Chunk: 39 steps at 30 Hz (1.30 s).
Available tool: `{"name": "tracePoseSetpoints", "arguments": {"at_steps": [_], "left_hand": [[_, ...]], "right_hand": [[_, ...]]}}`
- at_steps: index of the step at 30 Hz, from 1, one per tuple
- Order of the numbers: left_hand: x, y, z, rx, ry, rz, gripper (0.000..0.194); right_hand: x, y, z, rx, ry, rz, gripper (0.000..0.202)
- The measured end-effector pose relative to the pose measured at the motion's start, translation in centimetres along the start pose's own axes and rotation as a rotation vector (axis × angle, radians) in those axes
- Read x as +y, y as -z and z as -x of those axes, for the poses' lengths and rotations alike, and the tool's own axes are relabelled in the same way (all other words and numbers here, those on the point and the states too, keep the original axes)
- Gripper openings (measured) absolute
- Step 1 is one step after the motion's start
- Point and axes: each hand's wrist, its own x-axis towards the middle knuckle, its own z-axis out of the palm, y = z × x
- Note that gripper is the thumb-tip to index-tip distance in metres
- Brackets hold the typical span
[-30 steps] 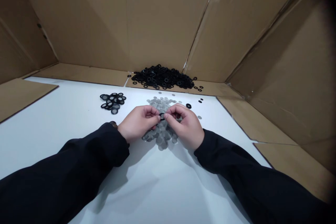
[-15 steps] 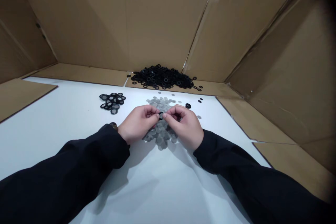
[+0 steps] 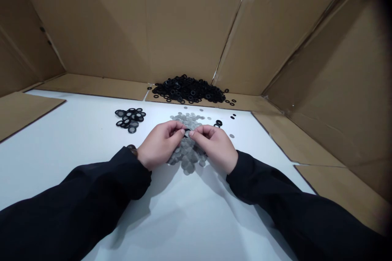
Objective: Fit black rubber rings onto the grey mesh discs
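Observation:
Between my two hands is a black rubber ring [image 3: 187, 130] with a grey mesh disc at its centre. My left hand [image 3: 163, 142] pinches its left edge between thumb and forefinger. On the opposite edge, the thumb and fingertips of my right hand [image 3: 216, 144] are closed. Both hands hover over a spread pile of thin grey discs [image 3: 188, 159], partly hidden by my fingers. A few loose black rings [image 3: 219, 122] lie just beyond my right hand.
A large heap of black rings [image 3: 190, 89] rests on the cardboard strip at the back. Black rings with grey centres [image 3: 130, 119] form a cluster on the left of the white table [image 3: 76, 130]. Tall cardboard walls [image 3: 183, 20] enclose the back and sides.
My fingers have shifted slightly on the ring, which is tilted a little differently. Another loose black ring now shows beyond my right hand. The piles look the same.

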Motion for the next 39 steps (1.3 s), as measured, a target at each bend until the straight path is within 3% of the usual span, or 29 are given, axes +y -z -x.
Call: {"name": "tracePoseSetpoints", "arguments": {"at_steps": [19,29,39], "left_hand": [[0.56,-0.37,0.34,-0.007,-0.056,0.051,0.019],[0.51,-0.27,0.21,-0.004,-0.016,0.095,0.010],[0.44,-0.37,0.12,-0.019,0.093,0.219,0.009]], "right_hand": [[-0.74,-0.24,0.36,0.075,0.031,0.016,0.027],[-0.30,-0.34,0.46,-0.009,0.115,-0.037,0.026],[-0.71,-0.41,0.62,-0.131,0.056,-0.230,0.028]]}}
